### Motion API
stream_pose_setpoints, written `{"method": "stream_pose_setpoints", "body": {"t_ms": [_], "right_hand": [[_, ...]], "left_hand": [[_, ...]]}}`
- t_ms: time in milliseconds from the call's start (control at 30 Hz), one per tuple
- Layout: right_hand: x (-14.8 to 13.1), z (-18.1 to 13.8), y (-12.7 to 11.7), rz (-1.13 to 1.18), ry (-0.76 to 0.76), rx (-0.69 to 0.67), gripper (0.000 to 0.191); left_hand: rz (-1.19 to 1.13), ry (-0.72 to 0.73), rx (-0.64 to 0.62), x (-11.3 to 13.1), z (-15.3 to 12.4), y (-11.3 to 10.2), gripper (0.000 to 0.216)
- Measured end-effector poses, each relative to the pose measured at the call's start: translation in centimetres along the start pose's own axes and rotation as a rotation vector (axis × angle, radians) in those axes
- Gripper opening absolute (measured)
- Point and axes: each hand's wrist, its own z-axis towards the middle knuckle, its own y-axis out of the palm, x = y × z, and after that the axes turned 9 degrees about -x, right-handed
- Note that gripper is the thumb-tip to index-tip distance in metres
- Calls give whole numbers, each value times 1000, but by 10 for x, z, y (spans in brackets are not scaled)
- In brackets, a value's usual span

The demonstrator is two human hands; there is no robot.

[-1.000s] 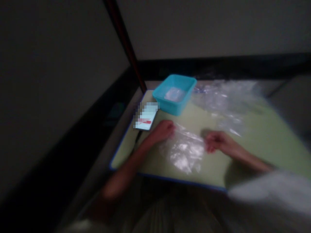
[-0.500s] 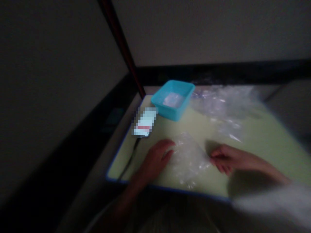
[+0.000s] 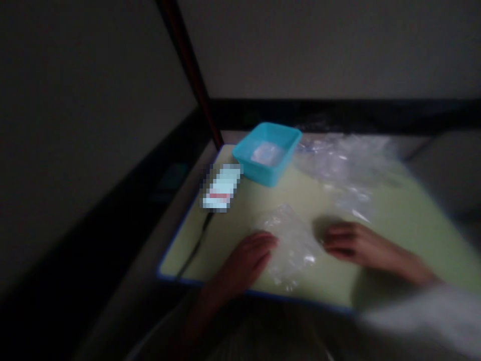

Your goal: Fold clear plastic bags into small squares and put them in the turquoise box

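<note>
A clear, crinkled plastic bag [image 3: 295,245] lies on the pale yellow tabletop near its front edge. My left hand [image 3: 255,255] rests over the bag's left side, its fingers stretched out across the film. At the bag's right corner is my right hand [image 3: 349,243], fingers curled together and pinching the edge of the film. The dim, blurred picture hides the exact fingertip contact. Whether anything is inside the bag, I cannot make out.
Behind the bag stands a turquoise plastic basket [image 3: 276,173] with a whitish plastic packet [image 3: 266,153] in it. A lit phone [image 3: 222,188] with a dark cable [image 3: 195,245] lies to the left. Crumpled clear plastic bags [image 3: 349,160] cover the back right of the table [image 3: 417,235].
My left hand has come down and to the right, onto the bag, and its fingers have drawn together. My right hand has turned slightly, its fingers curling more. The bag has shifted a little leftward.
</note>
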Motion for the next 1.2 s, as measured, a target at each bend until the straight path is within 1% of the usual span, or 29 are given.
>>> {"method": "stream_pose_setpoints", "body": {"t_ms": [100,200,300,400,500,600,667,800,900,1000,1100,1200], "right_hand": [[-5,-1,-1,-113,-58,45,23],[-6,-3,1,-175,-76,39,24],[-5,-6,1,-129,-72,15,23],[-5,-9,-3,-42,-50,-3,23],[-8,-11,-5,9,-18,-16,28],[-11,-12,-5,40,13,-30,35],[-11,-12,-4,62,21,-34,38],[-7,-12,-1,63,26,-43,37],[-6,-12,1,6,11,-45,35],[-7,-14,5,-156,-10,-30,32],[-9,-17,10,-308,-31,19,32],[-7,-23,14,-350,-62,73,32]], "left_hand": [[1,-1,4,1,1,0,26],[-3,1,3,-1,1,0,26],[16,21,22,-3,-1,0,25],[108,83,26,2,-2,3,26],[212,163,-45,14,0,7,28],[255,193,-144,24,7,10,36],[256,195,-168,26,11,10,39],[254,198,-179,23,12,10,36],[263,208,-168,21,11,10,34],[267,218,-145,21,10,10,32],[262,215,-134,21,10,11,30],[244,212,-129,21,11,11,29]]}}
